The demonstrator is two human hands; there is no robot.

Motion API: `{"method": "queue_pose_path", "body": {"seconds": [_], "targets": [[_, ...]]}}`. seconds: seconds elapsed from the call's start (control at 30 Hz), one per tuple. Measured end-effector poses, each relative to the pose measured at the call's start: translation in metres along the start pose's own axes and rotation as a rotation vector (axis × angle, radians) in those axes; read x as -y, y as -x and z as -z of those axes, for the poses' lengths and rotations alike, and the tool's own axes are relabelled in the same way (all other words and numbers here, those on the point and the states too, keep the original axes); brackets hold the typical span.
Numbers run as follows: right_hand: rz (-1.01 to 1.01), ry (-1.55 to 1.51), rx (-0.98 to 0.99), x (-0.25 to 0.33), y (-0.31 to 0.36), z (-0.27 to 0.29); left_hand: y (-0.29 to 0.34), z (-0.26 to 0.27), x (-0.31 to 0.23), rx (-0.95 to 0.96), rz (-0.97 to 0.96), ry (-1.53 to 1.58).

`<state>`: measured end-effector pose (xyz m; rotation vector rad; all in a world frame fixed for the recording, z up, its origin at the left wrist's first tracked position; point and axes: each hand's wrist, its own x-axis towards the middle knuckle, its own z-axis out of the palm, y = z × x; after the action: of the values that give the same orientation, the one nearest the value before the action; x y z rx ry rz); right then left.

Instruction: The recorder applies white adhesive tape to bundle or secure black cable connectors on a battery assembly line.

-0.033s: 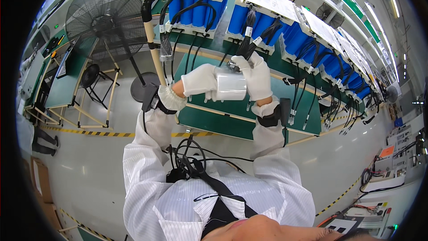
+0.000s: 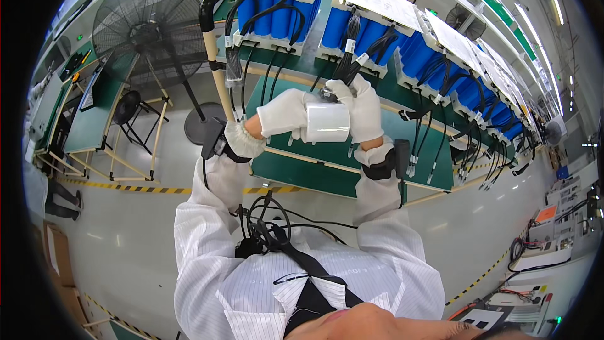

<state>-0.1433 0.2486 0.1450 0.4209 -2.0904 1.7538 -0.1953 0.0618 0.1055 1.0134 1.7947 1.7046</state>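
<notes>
My left hand [image 2: 283, 114], in a white glove, is closed around one end of a roll of clear film [image 2: 328, 123]. The roll lies sideways in front of my right hand [image 2: 363, 110], also gloved. The fingers of that hand are pinched around the lower ends of a black cable bundle [image 2: 346, 69], just above the roll. This bundle hangs from a battery pack [image 2: 336, 28] with blue cells and a white top. The cable ends and the fingertips are partly hidden by the gloves and the roll.
More blue battery packs [image 2: 465, 82] with dangling black cables line the green bench [image 2: 296, 176] to the right. Another pack [image 2: 272, 19] stands at the left, beside a beige post [image 2: 217, 82]. Farther left are a floor fan [image 2: 148, 31] and a black stool [image 2: 128, 107].
The film roll and my left hand have shifted very slightly to the right. Both hands keep their hold.
</notes>
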Motion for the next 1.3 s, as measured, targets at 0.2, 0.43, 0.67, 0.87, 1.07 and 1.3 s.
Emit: {"method": "queue_pose_path", "body": {"seconds": [0.2,0.43,0.67,0.87,1.07,1.3], "targets": [[-0.041,-0.019,0.046,0.0,0.0,0.006,0.0,-0.011,-0.04,-0.367,-0.379,-0.923],[0.022,-0.277,0.048,-0.032,0.007,0.016,-0.038,-0.009,-0.052,-0.394,-0.644,-0.555],[-0.075,-0.524,0.012,-0.044,-0.002,-0.006,-0.069,-0.017,0.025,-0.407,-0.214,0.603],[0.007,-0.753,0.024,-0.026,-0.014,-0.017,-0.043,-0.03,0.004,-0.166,0.141,0.404],[-0.081,-0.834,0.111,-0.022,-0.011,-0.007,0.007,-0.029,-0.033,-0.242,0.036,0.127],[-0.044,-0.742,-0.178,-0.034,-0.003,-0.019,-0.004,-0.072,-0.061,-0.486,-0.105,-0.027]]}}
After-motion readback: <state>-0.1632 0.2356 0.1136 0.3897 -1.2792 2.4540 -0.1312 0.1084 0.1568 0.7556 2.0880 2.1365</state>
